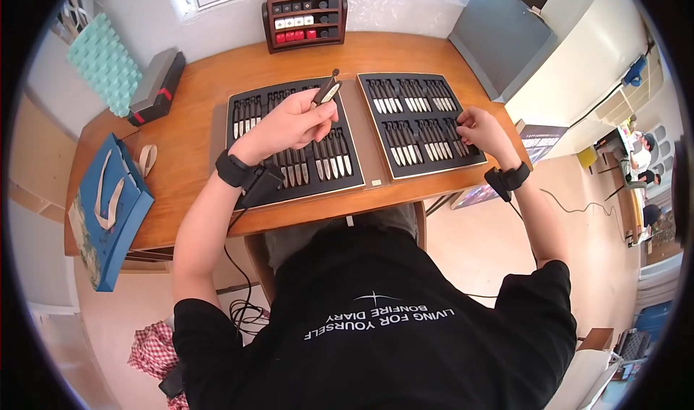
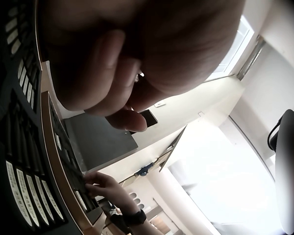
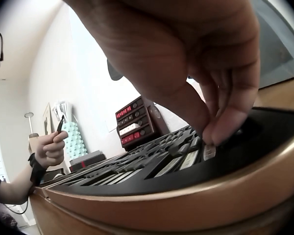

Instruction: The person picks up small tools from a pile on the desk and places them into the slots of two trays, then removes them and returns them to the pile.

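Note:
My left hand [image 1: 293,124] is raised over the left black tray [image 1: 289,190], pinching a slim dark stick with a pale lettered blade-shaped part [image 1: 330,90], tilted upward. In the left wrist view that hand's curled fingers [image 2: 105,73] fill the top and hide most of the stick. Over at the right tray [image 1: 430,170], my right hand [image 1: 484,129] reaches down to the right end of the front row. The right wrist view has its thumb and fingertips pinching a similar stick, whose pale end [image 3: 209,152] shows below them. Both trays hold rows of such sticks in groups.
A dark wooden rack [image 1: 305,16] with red, black and white cubes stands at the back of the wooden desk [image 1: 390,48]. Left are a blue gift bag [image 1: 119,215], a grey box [image 1: 160,84] and a teal bumpy object [image 1: 105,63]. A grey panel [image 1: 499,41] leans at back right.

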